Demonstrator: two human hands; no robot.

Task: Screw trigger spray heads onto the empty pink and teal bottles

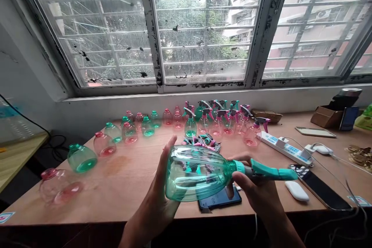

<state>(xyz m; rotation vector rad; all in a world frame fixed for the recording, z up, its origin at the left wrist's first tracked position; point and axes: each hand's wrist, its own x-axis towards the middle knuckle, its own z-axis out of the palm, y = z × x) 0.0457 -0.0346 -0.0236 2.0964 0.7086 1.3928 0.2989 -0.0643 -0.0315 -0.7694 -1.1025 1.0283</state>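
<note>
A clear green spray bottle (197, 174) lies sideways in the air above the table's front part, its base to the left. My left hand (159, 190) is wrapped round the base end, thumb up along it. At the neck, my right hand (252, 190) grips the teal collar of the trigger sprayer (273, 172), which points right. The sprayer sits on the bottle's neck; whether it is fully tightened I cannot tell. Behind the bottle, a pile of loose sprayer heads (207, 141) in pink, teal and grey is partly hidden.
Open pink and green bottles, such as a green one (83, 159), line the left and back. Bottles with sprayers, including a pink one (251, 135), stand at back centre. A power strip (286, 149), phones (322, 188) and a white case (296, 191) lie right.
</note>
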